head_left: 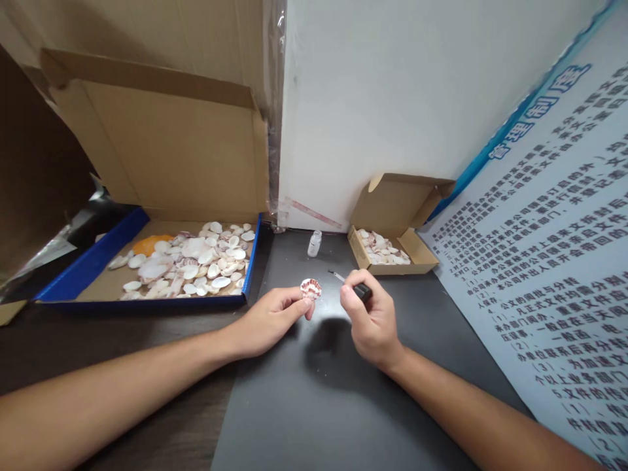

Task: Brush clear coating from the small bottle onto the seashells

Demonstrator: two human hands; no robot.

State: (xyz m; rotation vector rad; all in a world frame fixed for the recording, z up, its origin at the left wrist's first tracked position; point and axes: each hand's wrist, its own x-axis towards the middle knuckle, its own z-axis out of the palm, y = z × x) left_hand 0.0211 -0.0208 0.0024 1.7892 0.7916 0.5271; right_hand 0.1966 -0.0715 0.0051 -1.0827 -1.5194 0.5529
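In front of the small bottle (314,244), slightly to its left, the left hand (267,324) pinches a red-and-white scallop shell (311,288) between thumb and fingers. In front of the bottle to its right, the right hand (373,320) grips a black-capped applicator brush (362,292). Left of the bottle is a blue-walled box (252,257) of seashells; right, a smaller cardboard box (405,269) of shells.

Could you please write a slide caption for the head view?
The left hand holds a red-and-white shell and the right hand a small brush, with a bottle beyond them.
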